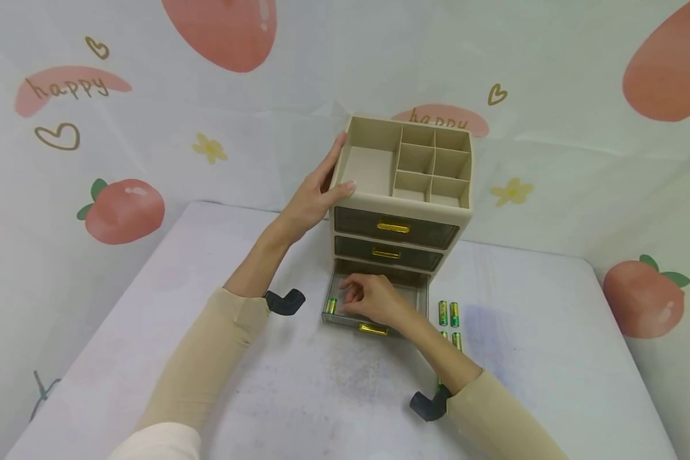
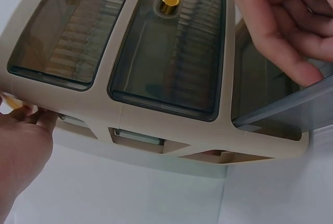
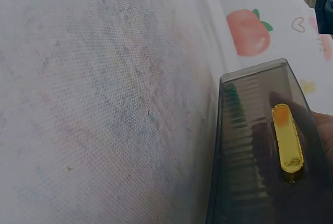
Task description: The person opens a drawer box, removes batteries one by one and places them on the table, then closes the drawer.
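A beige desk organizer with three dark see-through drawers stands on the table, its bottom drawer pulled out. My left hand grips the organizer's upper left side, thumb over the top front edge and fingers along the side wall. Inside the bottom drawer is my right hand, fingers loosely bent; nothing shows between them. Just left of those fingers, a green-and-gold battery lies against the drawer's left wall. From the left wrist, the right hand hangs over the drawer's edge. Through the drawer front, the right wrist view shows a green shape.
Several more batteries lie in pairs on the table right of the drawer, partly hidden by my right forearm. Open compartments top the organizer. A white cloth with printed peaches hangs behind the table.
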`<state>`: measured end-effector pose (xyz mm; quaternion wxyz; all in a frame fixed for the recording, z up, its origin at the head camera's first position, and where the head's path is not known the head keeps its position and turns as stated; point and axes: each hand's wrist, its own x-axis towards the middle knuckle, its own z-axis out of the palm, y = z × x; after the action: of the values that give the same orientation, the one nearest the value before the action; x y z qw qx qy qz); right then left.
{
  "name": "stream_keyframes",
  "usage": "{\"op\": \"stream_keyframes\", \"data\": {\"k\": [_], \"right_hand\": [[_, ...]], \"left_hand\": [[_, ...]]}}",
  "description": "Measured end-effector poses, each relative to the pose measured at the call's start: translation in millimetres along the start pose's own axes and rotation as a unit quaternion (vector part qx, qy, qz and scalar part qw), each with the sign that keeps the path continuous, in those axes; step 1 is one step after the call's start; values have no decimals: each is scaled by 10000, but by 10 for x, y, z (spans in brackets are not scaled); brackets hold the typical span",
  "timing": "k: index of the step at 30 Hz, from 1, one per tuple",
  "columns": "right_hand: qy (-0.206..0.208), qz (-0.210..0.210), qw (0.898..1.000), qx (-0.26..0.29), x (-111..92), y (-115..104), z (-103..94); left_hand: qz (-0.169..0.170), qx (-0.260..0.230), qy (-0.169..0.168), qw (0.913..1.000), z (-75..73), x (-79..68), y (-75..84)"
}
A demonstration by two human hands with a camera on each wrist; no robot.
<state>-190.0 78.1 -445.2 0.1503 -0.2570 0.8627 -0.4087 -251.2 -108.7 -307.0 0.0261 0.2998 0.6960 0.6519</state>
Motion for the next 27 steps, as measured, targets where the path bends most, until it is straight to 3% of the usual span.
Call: {"op": "stream_keyframes", "data": {"k": [12, 27], "right_hand": [[-426, -220, 9979, -446, 112, 12, 74], [-450, -56, 9924, -1147, 199, -11, 158]], "left_hand": [[45, -25, -1, 10000, 4, 7, -17], [15, -59, 27, 10000, 16, 2, -5]]}}
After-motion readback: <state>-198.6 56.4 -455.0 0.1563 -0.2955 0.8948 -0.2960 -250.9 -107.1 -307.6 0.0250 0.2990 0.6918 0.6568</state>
